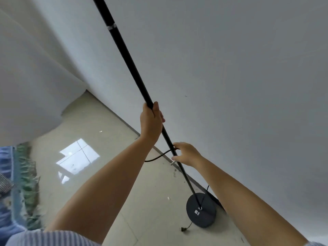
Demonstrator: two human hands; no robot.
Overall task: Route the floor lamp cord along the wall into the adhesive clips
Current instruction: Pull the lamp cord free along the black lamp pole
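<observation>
Left hand [151, 121] grips pole [127, 55]; right hand [186, 153] pinches cord [156, 158]. Risk: 1 hard tug on cord could tip pole.

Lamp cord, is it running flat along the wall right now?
No, the cord bows away from the wall out over the floor, held by the right hand beside the lamp pole.

Your lamp pole [127, 55] reads as matt black metal with one shiny band [111, 26] at 11 o'clock; its base [204, 217] at 5 o'clock is equally dull. The cord [156, 158] looks matt black. The floor tiles [99, 125] are glossy, the wall [230, 68] smooth and matt.
</observation>
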